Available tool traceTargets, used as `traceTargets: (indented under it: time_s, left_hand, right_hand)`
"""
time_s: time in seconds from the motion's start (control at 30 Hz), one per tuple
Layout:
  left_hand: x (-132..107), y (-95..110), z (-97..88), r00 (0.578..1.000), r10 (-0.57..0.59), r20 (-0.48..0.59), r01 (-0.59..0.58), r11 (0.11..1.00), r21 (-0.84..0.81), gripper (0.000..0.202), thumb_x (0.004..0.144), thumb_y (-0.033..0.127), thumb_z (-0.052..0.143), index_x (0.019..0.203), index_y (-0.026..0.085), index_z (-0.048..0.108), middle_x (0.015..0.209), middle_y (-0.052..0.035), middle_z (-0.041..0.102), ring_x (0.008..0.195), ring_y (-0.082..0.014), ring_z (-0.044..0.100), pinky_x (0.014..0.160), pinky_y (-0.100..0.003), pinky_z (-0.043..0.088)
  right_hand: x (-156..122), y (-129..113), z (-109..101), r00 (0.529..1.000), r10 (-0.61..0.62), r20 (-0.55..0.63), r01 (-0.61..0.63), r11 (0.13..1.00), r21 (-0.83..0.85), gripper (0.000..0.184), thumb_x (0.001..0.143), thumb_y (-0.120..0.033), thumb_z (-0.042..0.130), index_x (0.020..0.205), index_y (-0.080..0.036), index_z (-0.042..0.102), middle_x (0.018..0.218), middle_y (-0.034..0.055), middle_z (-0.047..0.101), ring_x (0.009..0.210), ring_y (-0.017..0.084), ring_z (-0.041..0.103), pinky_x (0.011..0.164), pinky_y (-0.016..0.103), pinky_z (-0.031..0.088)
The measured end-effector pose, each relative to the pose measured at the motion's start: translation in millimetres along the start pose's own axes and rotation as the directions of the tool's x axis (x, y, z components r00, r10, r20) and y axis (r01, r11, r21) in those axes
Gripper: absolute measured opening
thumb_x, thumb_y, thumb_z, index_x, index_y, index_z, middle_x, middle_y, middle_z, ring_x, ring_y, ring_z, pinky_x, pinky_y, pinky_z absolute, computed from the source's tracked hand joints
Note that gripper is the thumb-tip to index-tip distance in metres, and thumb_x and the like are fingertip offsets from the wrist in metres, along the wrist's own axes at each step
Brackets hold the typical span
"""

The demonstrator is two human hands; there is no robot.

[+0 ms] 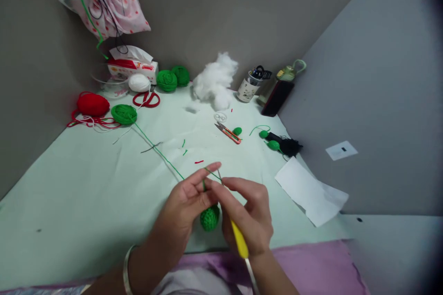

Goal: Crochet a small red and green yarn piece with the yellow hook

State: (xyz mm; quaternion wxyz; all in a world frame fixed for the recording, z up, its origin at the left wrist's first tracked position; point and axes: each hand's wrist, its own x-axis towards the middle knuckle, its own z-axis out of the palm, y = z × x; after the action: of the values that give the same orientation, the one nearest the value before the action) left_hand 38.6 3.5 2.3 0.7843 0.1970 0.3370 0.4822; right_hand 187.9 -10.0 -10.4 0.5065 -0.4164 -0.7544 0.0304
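Note:
My left hand (188, 200) pinches the top of a small green crocheted ball (209, 219), which hangs below the fingers. Green yarn (157, 151) wraps round a finger of this hand, passes over the raised index finger and runs back to a green yarn ball (124, 114) at the left. In my right hand (251, 207) is a crochet hook (238, 238) with a yellow handle, its thin metal tip pointing up beside the left fingertips. Both hands meet close together above the table's near edge. The stitch at the hook's tip is too small to make out.
Orange thread snips (227, 133) lie beyond the hands. Farther back are white stuffing (216, 81), red-handled scissors (146, 99), red yarn (92, 104) and a tissue box (133, 66). White paper (312, 192) and small green crocheted pieces (273, 145) lie to the right, below a pen cup (248, 89).

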Motion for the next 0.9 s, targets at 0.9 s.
traceTargets:
  time_s: [0.9]
  left_hand:
    - [10,20,-20.9,0.996,0.08,-0.044,-0.08,0.997,0.005,0.019,0.08,0.022,0.089,0.095,0.02,0.078,0.088,-0.0005,0.072,0.079,-0.0113,0.064,0.072,-0.018,0.049]
  right_hand:
    - [35,20,6,0.942,0.081,0.326,-0.216,0.889,0.403,0.028,0.102,-0.019,0.063,0.124,-0.031,0.077,0.106,0.0062,0.072,0.085,0.015,0.069,0.071,0.028,0.06]
